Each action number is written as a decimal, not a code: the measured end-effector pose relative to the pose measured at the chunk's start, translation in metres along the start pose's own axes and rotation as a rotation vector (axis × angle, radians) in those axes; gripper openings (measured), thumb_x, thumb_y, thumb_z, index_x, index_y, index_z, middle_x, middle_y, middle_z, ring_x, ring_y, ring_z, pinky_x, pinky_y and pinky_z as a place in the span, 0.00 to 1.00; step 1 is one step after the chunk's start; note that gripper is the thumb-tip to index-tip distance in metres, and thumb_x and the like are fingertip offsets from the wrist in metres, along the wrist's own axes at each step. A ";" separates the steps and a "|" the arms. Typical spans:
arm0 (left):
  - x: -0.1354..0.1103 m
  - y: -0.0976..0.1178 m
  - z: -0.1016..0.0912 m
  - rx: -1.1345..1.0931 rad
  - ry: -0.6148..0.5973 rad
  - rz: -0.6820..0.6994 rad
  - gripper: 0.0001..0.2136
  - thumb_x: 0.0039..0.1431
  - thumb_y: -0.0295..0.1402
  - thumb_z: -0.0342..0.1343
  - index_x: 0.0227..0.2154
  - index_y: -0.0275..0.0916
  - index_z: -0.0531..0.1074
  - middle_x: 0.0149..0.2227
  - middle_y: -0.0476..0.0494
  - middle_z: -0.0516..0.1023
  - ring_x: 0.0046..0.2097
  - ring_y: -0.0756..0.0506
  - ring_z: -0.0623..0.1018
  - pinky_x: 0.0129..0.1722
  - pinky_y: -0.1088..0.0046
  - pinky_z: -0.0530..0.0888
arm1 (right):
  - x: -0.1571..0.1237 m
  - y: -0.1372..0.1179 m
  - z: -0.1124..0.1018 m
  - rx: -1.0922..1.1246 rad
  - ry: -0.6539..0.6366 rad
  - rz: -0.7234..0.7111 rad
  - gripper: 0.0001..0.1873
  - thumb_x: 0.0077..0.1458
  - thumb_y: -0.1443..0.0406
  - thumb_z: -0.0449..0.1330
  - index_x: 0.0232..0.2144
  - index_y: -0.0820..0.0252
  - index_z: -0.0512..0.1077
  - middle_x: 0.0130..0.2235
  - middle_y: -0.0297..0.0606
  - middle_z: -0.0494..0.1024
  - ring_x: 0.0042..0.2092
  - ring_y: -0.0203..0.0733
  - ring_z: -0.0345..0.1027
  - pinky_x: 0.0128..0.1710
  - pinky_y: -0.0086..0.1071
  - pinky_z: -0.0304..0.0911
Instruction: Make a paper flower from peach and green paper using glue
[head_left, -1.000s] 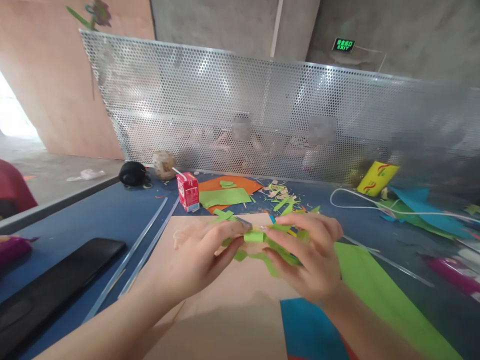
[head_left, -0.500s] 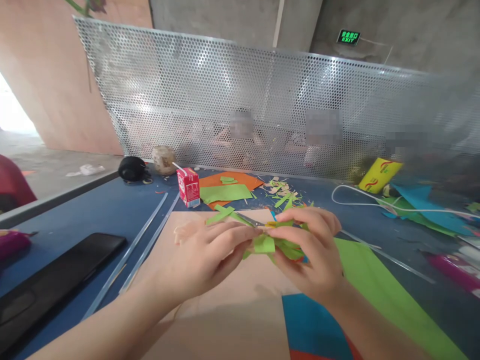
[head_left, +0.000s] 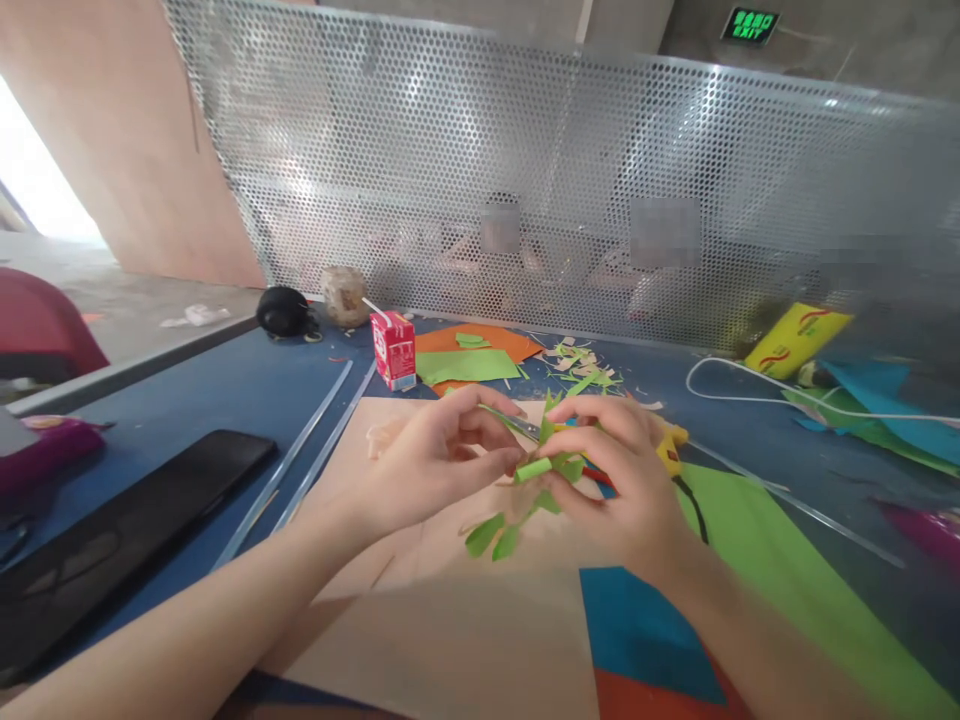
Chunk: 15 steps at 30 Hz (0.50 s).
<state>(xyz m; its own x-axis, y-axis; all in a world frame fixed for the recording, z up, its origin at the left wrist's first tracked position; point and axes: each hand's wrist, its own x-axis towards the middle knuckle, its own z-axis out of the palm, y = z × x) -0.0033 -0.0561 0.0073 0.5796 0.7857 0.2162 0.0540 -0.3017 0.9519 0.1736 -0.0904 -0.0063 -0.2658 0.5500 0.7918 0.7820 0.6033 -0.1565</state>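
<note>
My left hand [head_left: 442, 460] is curled, with thumb and fingertips meeting at the end of a small rolled green paper strip [head_left: 533, 470]. My right hand [head_left: 622, 465] pinches the other side of the green paper, from which leaf-like green pieces [head_left: 504, 538] hang over the beige sheet [head_left: 450, 620]. Pointed metal blades [head_left: 525, 428], like those of scissors, show between the hands; their handle is hidden behind my right fingers. Beyond my right hand is a yellow tool [head_left: 673, 448] with a black cord, partly covered.
A pink drink carton [head_left: 394, 350] with a straw stands behind the beige sheet. Paper scraps [head_left: 581, 362] and orange paper [head_left: 495, 340] lie farther back. A black phone [head_left: 150, 540] is left, green paper [head_left: 780, 570] right. A perforated metal screen [head_left: 450, 150] borders the table.
My left fingers have lifted and spread somewhat. The green paper has turned, with leaf-like pieces now hanging lower. The yellow tool beyond my right hand has come into view; the camera view has shifted.
</note>
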 end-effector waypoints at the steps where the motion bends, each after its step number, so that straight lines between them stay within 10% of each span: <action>1: 0.000 0.000 0.000 0.015 -0.010 -0.016 0.12 0.50 0.32 0.53 0.38 0.37 0.62 0.29 0.45 0.73 0.32 0.49 0.73 0.33 0.71 0.69 | 0.000 0.000 0.000 0.001 -0.007 -0.001 0.04 0.44 0.69 0.58 0.25 0.54 0.68 0.37 0.33 0.68 0.39 0.40 0.62 0.41 0.39 0.50; 15: 0.005 -0.010 0.001 -0.130 0.044 0.016 0.12 0.45 0.23 0.54 0.35 0.36 0.66 0.27 0.47 0.75 0.30 0.49 0.75 0.31 0.73 0.71 | 0.000 0.007 0.000 -0.055 -0.081 0.071 0.02 0.46 0.64 0.57 0.26 0.55 0.69 0.40 0.37 0.69 0.42 0.44 0.62 0.40 0.40 0.55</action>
<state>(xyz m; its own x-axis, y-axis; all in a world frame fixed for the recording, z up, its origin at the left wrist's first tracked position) 0.0000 -0.0499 -0.0012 0.5430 0.8053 0.2380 -0.0628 -0.2437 0.9678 0.1788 -0.0860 -0.0075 -0.2514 0.6368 0.7289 0.8296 0.5297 -0.1766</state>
